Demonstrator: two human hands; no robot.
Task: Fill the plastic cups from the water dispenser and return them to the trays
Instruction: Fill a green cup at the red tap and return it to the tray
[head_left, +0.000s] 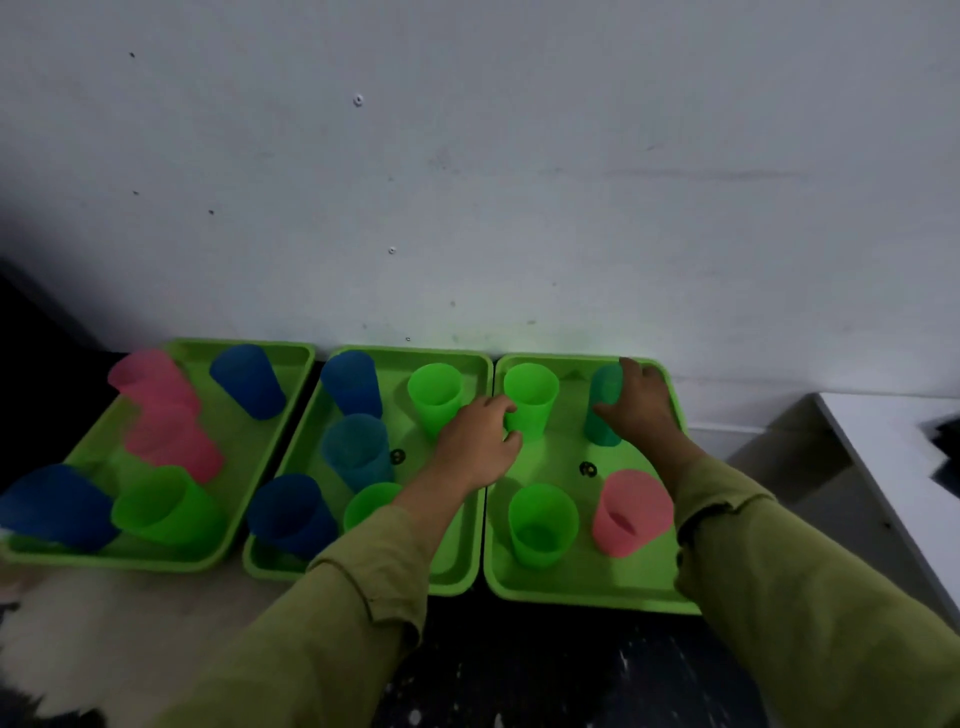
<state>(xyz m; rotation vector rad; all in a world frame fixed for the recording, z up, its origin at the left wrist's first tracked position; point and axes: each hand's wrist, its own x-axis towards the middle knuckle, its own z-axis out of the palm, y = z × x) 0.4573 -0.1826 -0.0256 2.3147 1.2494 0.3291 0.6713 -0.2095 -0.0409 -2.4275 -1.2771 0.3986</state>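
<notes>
Both grips are on cups in the same tray. The left grip (480, 441) is curled partway round a bright green cup (532, 395), fingers on one side and thumb on the other, low down on the cup. The right grip (641, 402) is curled round a teal cup (602, 410) and covers its right side and part of its top. Both cups stand upright at the back of the right-hand tray (582, 597), close to the wall (519, 208), with a gap between them. I cannot tell if there is water in them.

Nearer the person than the right grip stands a pink cup (628, 512), and beside it is a second green cup (543, 525), in the same tray. The middle tray (447, 587) lies under the left arm's sleeve (337, 597), with a blue cup (350, 382) at its back. Further left of the left grip is a third tray (130, 561). All three trays sit on a dark worktop (545, 675).
</notes>
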